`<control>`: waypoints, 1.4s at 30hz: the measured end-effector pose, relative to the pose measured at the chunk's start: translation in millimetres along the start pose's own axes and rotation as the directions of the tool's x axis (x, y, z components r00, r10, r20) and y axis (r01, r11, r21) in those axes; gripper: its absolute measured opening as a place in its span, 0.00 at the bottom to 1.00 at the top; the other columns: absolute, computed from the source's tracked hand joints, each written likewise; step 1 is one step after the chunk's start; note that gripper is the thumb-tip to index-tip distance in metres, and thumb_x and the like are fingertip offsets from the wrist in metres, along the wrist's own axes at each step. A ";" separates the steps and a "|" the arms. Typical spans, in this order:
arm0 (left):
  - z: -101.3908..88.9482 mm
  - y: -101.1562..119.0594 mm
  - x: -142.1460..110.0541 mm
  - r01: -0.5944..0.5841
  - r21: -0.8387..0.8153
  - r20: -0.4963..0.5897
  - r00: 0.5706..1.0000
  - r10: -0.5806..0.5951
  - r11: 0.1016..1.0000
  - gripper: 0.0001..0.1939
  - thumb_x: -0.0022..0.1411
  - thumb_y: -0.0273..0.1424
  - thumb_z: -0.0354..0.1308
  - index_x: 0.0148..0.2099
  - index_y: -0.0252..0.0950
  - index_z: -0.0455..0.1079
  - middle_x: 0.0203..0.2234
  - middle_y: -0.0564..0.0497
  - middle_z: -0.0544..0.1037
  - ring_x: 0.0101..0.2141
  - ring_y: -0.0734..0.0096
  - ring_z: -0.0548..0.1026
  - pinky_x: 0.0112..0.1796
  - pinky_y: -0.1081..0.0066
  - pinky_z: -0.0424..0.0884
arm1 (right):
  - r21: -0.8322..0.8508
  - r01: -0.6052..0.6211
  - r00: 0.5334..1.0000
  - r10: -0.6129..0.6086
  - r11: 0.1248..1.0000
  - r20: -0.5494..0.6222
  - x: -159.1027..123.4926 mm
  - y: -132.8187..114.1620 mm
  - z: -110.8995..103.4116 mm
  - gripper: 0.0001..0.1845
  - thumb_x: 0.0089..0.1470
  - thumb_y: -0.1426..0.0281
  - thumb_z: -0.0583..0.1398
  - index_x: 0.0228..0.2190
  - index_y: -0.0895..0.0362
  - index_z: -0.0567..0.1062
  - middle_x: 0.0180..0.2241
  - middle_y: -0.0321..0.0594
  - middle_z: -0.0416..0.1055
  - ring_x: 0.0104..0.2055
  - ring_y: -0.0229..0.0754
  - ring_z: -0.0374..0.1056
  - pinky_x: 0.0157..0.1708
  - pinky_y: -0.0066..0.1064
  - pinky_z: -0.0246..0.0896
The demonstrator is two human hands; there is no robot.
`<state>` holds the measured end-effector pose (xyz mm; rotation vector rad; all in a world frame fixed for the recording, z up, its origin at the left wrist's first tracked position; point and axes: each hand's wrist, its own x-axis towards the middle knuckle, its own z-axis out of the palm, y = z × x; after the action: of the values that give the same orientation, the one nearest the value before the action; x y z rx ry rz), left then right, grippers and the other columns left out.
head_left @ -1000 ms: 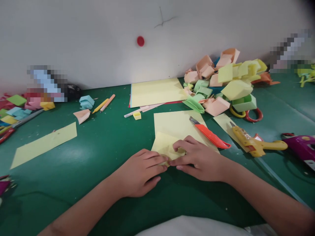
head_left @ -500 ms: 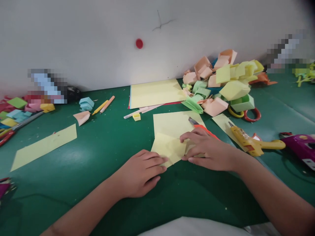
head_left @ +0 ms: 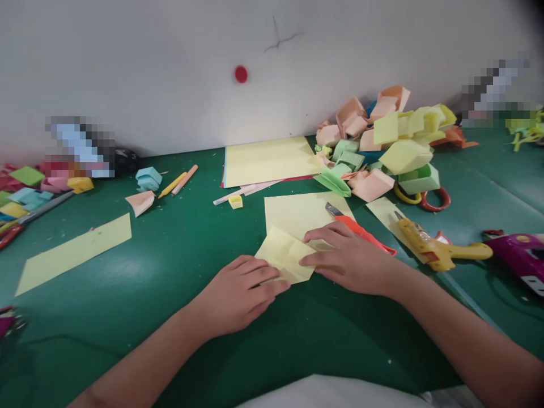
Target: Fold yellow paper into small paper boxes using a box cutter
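Observation:
A small pale yellow sheet of paper [head_left: 283, 249] with creases lies before me, overlapping the near part of a larger yellow sheet [head_left: 293, 208]. My left hand [head_left: 238, 294] rests on its lower left edge, fingers stretched out and flat on top. At the right edge, my right hand [head_left: 355, 258] has its bent fingers closed on the paper; its thumb is hidden. Just beyond the right hand a utility knife [head_left: 361, 229] with an orange-red handle lies on the larger sheet, partly covered by that hand.
To the right are a yellow glue gun [head_left: 437, 246], a purple tool [head_left: 516, 255] and a paper strip [head_left: 385, 218]. Folded paper pieces [head_left: 369, 150] pile up behind, over scissors [head_left: 436, 199]. A paper stack [head_left: 272, 161] lies against the wall. Another strip [head_left: 79, 252] lies left.
The small sheet has turned slightly, and creases now show across its surface. My right hand has shifted a little left, uncovering more of the knife handle; my left hand has moved slightly.

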<state>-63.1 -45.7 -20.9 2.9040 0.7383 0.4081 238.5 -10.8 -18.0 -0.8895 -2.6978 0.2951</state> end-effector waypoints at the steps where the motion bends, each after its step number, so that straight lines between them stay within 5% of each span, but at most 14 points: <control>1: -0.7 0.1 0.5 -0.004 0.007 0.016 1.000 0.004 1.000 0.16 0.72 0.28 0.51 0.59 0.41 0.69 0.50 0.48 0.78 0.50 0.62 0.75 0.51 0.59 0.69 | -0.014 0.016 1.000 -0.015 1.000 0.003 0.5 -0.4 1.0 0.14 0.64 0.71 0.58 0.46 0.46 0.80 0.55 0.43 0.67 0.54 0.54 0.59 0.52 0.49 0.64; 10: -8.5 5.3 0.6 0.082 -0.094 0.128 0.989 -0.070 0.992 0.14 0.70 0.26 0.49 0.54 0.42 0.70 0.54 0.45 0.73 0.52 0.57 0.69 0.52 0.55 0.64 | -0.018 0.037 0.999 -0.037 0.999 0.013 1.9 0.0 1.7 0.13 0.66 0.70 0.57 0.42 0.47 0.82 0.55 0.43 0.69 0.54 0.53 0.59 0.51 0.48 0.64; 16: -7.0 5.9 -0.6 0.074 -0.096 0.122 0.991 -0.062 0.993 0.19 0.71 0.27 0.49 0.61 0.42 0.66 0.54 0.44 0.73 0.54 0.57 0.69 0.53 0.55 0.62 | 0.005 0.031 1.000 -0.031 1.000 0.001 1.2 1.3 3.3 0.13 0.66 0.69 0.56 0.41 0.48 0.82 0.55 0.43 0.68 0.54 0.51 0.60 0.52 0.47 0.64; 19: -6.3 5.1 -0.2 0.061 -0.110 0.084 0.995 -0.051 0.992 0.14 0.71 0.28 0.50 0.55 0.41 0.71 0.53 0.45 0.74 0.53 0.59 0.70 0.53 0.57 0.63 | 0.042 0.037 0.999 -0.036 0.998 -0.006 1.1 0.2 1.6 0.11 0.65 0.70 0.58 0.38 0.50 0.82 0.54 0.43 0.70 0.54 0.50 0.61 0.52 0.45 0.64; 29: -4.1 9.6 4.0 0.029 0.151 0.014 0.999 -0.032 0.988 0.14 0.72 0.30 0.51 0.57 0.40 0.70 0.51 0.48 0.77 0.54 0.59 0.71 0.52 0.58 0.63 | 0.276 0.206 0.978 -0.206 0.939 -0.028 6.6 -12.1 9.6 0.11 0.67 0.71 0.56 0.40 0.55 0.80 0.38 0.41 0.77 0.44 0.42 0.68 0.47 0.37 0.63; 36: 0.4 22.2 5.2 0.070 0.111 0.030 0.997 -0.074 0.991 0.16 0.73 0.29 0.49 0.57 0.34 0.70 0.51 0.46 0.77 0.50 0.61 0.74 0.53 0.61 0.67 | 0.236 0.050 0.997 -0.037 0.970 -0.063 9.7 -12.1 22.1 0.09 0.65 0.66 0.60 0.45 0.50 0.79 0.41 0.38 0.78 0.46 0.44 0.68 0.50 0.42 0.58; 42: 0.5 23.3 5.7 0.049 0.091 0.023 0.998 -0.051 0.995 0.17 0.73 0.29 0.47 0.58 0.32 0.70 0.52 0.45 0.78 0.51 0.60 0.74 0.54 0.60 0.69 | 0.230 -0.146 0.986 0.160 0.962 -0.043 14.1 -23.0 24.8 0.20 0.62 0.65 0.63 0.55 0.49 0.72 0.48 0.41 0.77 0.51 0.50 0.65 0.52 0.47 0.56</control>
<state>-47.6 -63.4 -15.9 2.9610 0.8446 0.3406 207.0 -22.9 -32.0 -1.0204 -2.4805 0.5864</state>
